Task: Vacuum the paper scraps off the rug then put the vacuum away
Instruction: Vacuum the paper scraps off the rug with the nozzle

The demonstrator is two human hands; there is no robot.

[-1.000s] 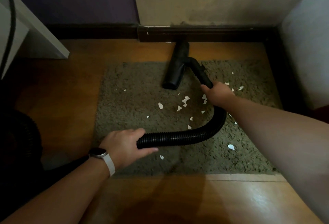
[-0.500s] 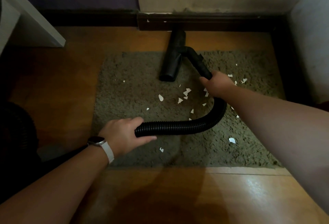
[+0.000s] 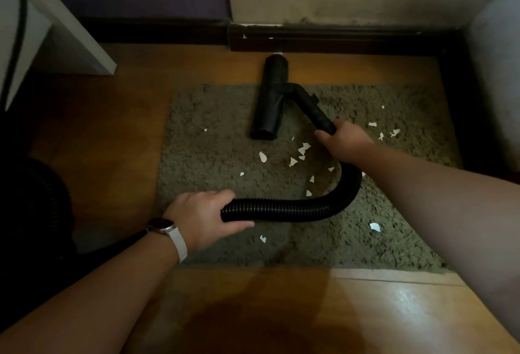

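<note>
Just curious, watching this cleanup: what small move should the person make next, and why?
Probably pull the nozzle back toward the body with the right hand, which grips its tube: the nozzle lies half off the far edge of the rug, and most paper scraps sit just nearer.

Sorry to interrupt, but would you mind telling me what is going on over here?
A person is vacuuming a small rug. The left hand grips the ribbed black hose, and the right hand grips the rigid tube just behind the nozzle. The nozzle lies at the rug's far edge, its far end over the wooden floor. White paper scraps lie scattered across the rug, so the cleaning is not yet done.
</note>
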